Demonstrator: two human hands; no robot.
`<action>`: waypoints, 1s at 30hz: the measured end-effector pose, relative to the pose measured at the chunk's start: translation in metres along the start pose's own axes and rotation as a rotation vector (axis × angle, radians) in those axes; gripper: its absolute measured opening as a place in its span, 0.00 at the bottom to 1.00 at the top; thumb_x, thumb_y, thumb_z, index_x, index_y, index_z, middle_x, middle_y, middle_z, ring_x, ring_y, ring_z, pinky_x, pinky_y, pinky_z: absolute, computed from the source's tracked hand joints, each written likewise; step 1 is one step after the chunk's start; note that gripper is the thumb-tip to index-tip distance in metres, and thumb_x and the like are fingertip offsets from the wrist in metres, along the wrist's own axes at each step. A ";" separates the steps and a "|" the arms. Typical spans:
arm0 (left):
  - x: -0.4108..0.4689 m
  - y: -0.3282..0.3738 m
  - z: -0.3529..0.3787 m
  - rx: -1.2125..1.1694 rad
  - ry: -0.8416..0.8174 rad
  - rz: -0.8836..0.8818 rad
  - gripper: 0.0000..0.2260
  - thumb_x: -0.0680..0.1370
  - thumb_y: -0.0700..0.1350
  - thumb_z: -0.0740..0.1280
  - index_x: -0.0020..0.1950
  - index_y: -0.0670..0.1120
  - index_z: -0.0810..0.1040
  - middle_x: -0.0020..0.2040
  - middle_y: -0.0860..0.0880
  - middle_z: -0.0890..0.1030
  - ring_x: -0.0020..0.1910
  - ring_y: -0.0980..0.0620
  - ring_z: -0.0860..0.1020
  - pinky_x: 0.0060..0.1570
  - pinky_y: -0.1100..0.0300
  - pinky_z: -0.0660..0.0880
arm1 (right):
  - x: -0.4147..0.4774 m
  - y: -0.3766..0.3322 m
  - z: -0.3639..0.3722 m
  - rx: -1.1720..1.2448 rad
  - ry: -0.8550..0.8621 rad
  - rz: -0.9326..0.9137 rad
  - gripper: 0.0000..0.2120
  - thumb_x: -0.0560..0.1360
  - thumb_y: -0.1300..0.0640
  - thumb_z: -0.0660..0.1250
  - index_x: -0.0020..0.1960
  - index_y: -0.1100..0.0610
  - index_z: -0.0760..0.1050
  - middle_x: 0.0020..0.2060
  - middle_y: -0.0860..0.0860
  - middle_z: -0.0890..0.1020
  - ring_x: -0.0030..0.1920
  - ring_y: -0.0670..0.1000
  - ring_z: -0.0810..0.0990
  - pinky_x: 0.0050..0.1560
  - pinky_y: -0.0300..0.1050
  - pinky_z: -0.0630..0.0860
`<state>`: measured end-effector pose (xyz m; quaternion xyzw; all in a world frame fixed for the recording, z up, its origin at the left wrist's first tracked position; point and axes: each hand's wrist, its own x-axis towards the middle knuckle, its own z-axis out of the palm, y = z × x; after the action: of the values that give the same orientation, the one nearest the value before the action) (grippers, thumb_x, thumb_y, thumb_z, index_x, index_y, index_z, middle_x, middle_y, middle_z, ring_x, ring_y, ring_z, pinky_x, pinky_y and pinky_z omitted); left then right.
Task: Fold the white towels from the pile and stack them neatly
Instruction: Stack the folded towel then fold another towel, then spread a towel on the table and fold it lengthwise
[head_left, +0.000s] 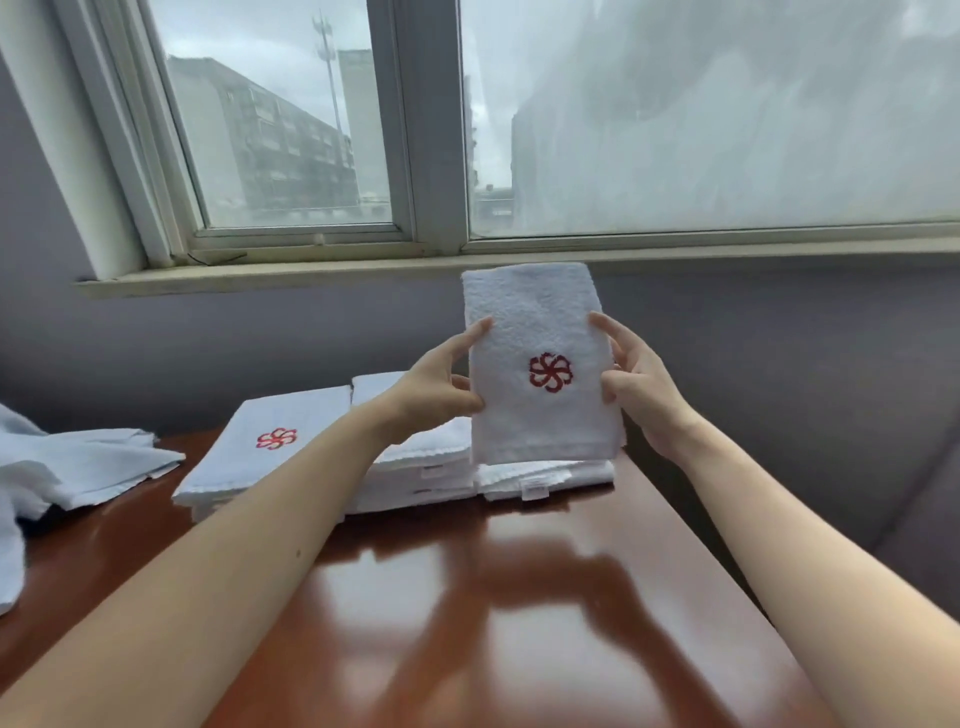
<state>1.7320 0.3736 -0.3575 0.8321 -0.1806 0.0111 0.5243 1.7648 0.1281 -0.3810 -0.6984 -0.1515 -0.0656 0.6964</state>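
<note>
1. Head view, here we go: a folded towel (540, 332), red emblem facing us, is held upright in the air, up and right of the emblem-topped stack (270, 457) on the bench (467, 597).
2. The left hand (436, 387) pinches one side edge and the right hand (641, 387) pinches the other.
3. Folding looks finished, so this is the stacking step. Next, I'd say: lay it flat and squared on the low stack (545, 475), right of the emblem-topped one.
4. The unfolded pile (78, 467) lies left of that stack. No basket or bin shows.
</note>
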 end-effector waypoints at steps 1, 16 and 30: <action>0.008 -0.004 0.002 -0.002 -0.005 -0.013 0.41 0.73 0.24 0.62 0.80 0.53 0.56 0.68 0.53 0.71 0.33 0.60 0.78 0.30 0.69 0.73 | 0.007 0.005 -0.003 -0.013 0.004 0.012 0.40 0.65 0.75 0.56 0.74 0.52 0.66 0.60 0.53 0.81 0.52 0.50 0.84 0.43 0.41 0.80; 0.051 -0.085 0.031 0.645 0.046 -0.245 0.23 0.75 0.41 0.65 0.69 0.56 0.74 0.70 0.47 0.66 0.72 0.46 0.64 0.71 0.51 0.64 | 0.043 0.098 0.000 -0.259 -0.038 0.268 0.28 0.76 0.69 0.54 0.75 0.56 0.67 0.64 0.43 0.73 0.49 0.32 0.74 0.41 0.19 0.68; -0.008 -0.053 0.039 0.627 0.049 -0.200 0.25 0.78 0.57 0.66 0.71 0.47 0.73 0.71 0.49 0.73 0.72 0.51 0.68 0.70 0.55 0.64 | -0.004 0.046 0.021 -0.882 -0.081 0.080 0.23 0.77 0.57 0.62 0.72 0.50 0.70 0.74 0.49 0.67 0.74 0.51 0.64 0.69 0.51 0.67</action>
<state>1.7346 0.3621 -0.4233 0.9661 -0.0731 0.0347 0.2454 1.7722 0.1487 -0.4263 -0.9360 -0.1091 -0.0695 0.3275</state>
